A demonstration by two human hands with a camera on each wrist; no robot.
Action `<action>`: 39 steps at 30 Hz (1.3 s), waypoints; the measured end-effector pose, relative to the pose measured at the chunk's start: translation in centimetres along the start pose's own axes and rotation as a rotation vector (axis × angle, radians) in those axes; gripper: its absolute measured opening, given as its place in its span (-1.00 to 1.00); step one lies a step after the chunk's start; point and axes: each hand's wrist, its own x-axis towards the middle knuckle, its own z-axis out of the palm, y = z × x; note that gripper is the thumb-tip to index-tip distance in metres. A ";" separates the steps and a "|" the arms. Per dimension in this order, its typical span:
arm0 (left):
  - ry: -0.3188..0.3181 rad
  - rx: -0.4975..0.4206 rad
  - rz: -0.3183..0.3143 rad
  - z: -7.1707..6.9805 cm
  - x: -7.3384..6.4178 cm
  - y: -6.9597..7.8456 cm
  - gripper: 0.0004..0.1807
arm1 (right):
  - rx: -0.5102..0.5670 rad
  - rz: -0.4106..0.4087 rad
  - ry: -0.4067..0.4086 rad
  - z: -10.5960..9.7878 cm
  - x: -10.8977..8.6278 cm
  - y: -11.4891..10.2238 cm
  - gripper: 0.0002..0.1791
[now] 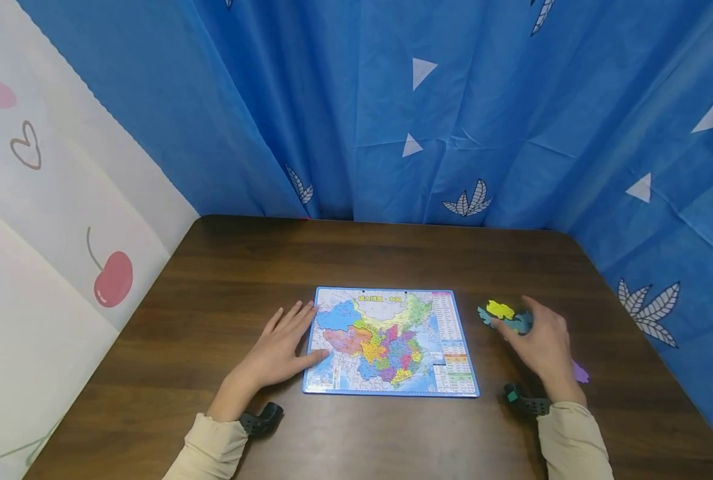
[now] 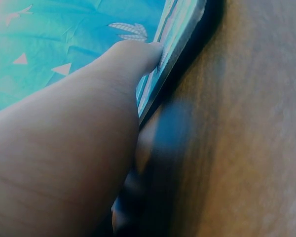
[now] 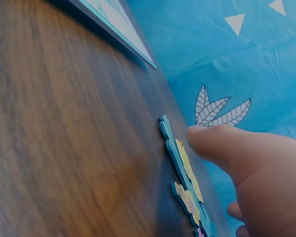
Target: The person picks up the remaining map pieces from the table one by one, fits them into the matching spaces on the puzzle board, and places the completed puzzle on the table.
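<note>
1. One blue-rimmed, rectangular map board [image 1: 386,393] lies flat on one dark brown wood-grain table [image 1: 368,257].
2. One left hand [image 1: 284,350], fingers spread, thumb on the board's left side.
3. One right hand [image 1: 542,340], thumb and fingers apart, near one yellow, irregular flat piece [image 1: 500,309] atop blue-green flat pieces [image 1: 484,316], too overlapped to count.

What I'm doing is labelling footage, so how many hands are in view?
2: the left hand at the left edge of the map board, and the right hand at the loose puzzle pieces. The head view shows both.
</note>
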 end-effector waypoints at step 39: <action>-0.004 -0.003 0.003 -0.1 0.0 0.0 0.04 | 0.020 0.016 -0.065 0.3 0.0 0.1 0.09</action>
